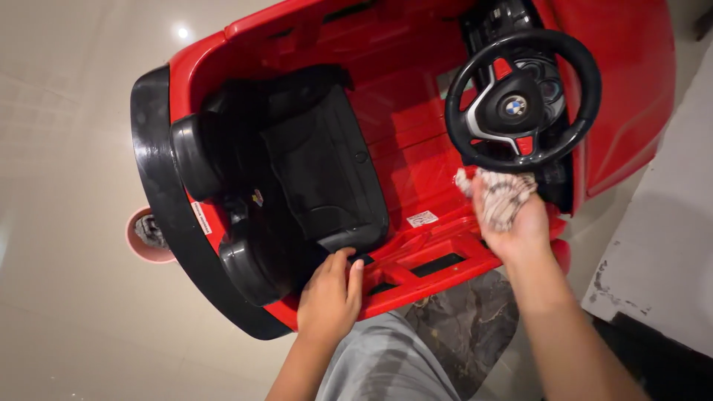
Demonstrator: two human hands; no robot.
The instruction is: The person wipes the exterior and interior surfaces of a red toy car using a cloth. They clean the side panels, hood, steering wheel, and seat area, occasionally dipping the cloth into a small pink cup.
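My grey-trousered knee (386,364) bottom centre. Left hand (330,297) above it, fingers curled, gripping sill of glossy red plastic ride-on toy car (416,148), which fills frame centre. Right hand (509,212) clenches checked beige cloth (499,194), pressed under black steering wheel (522,100). Risk: cloth snags on wheel; car tips if left grip slips.

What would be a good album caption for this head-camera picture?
Right hand presses a cloth below the steering wheel of a red toy car; left hand grips its side.
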